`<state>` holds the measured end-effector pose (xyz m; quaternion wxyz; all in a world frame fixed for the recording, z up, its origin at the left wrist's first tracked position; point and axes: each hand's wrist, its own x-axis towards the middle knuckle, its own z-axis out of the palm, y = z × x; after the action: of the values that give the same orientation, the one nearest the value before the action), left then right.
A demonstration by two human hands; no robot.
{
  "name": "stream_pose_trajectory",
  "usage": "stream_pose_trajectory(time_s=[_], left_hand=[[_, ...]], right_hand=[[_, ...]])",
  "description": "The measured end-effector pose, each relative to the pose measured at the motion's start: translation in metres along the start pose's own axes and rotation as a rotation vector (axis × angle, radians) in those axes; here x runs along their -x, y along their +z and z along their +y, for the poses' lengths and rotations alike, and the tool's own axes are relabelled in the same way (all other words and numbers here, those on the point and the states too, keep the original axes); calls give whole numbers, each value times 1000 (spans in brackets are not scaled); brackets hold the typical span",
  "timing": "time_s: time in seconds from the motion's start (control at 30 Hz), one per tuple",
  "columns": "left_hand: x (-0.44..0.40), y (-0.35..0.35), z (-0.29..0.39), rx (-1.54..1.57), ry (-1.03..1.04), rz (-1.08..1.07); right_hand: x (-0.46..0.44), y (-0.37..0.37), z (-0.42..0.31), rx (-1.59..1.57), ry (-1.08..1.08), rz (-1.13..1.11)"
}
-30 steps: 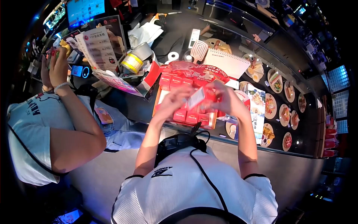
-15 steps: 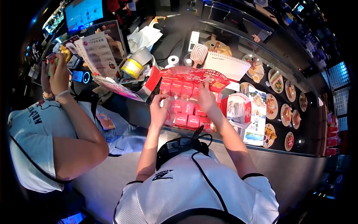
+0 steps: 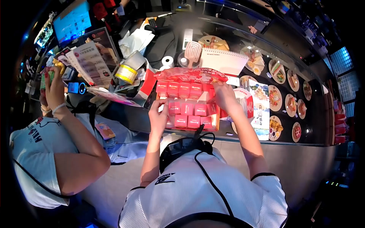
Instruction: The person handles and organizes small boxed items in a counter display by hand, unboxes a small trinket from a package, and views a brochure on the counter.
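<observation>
A red display box (image 3: 216,123) with an arched printed header (image 3: 190,75) stands on the counter in front of me. Small red boxes (image 3: 184,89) stand in rows inside, with a gap between the back and front groups. My left hand (image 3: 157,116) is at the display box's left side, its fingers and thumb bent round the edge. At the back right corner, my right hand (image 3: 225,97) reaches in with its fingers pressed together by the header; whatever is between them is hidden.
A person (image 3: 57,159) at the left holds up a green object (image 3: 47,78). Behind the display box are a hairbrush (image 3: 193,52) and desk calendar (image 3: 222,60). Yellow tape (image 3: 126,74) is at the left; food plates (image 3: 275,98) and a printed sheet (image 3: 261,108) are at the right.
The pale-sided item between my hands a second ago is no longer visible there. My hands have parted, and my right hand has moved to the display box's back right corner.
</observation>
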<state>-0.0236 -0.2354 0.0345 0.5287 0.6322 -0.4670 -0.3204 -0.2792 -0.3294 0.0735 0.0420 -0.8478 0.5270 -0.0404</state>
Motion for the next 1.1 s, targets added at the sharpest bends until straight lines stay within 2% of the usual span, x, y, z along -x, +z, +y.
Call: stream_pose_trajectory(time_s=[0.07,0.2,0.4,0.5,0.53,0.63,0.7,0.8,0.9,1.0,1.1], left_hand=[[2,0,3,29,-5,-9],[3,1,10,42,17,-25],[9,-2,14,93,-61,-47],[12,-3,19,111,-92,-65],[12,-2,20,101,-49,-94],[14,2,33,56,111,-186],[19,18,63,15,263,-247],[18,46,81,-38,443,-453],[19,63,96,-58,375,-499],[16,72,82,-48,438,-438],[18,72,78,-69,455,-352]], right_hand=[[-2,-2,4,25,42,-117],[-5,18,1,75,60,-194],[-2,-4,7,-61,-31,-161],[7,-22,11,-170,-15,-32],[13,-46,5,-173,-14,-49],[38,-100,-6,-329,-90,87],[49,-132,-15,-433,-150,37],[57,-147,-24,-529,-251,-12],[61,-144,-30,-609,-312,7],[63,-143,-29,-581,-290,-8],[64,-139,-31,-701,-325,65]])
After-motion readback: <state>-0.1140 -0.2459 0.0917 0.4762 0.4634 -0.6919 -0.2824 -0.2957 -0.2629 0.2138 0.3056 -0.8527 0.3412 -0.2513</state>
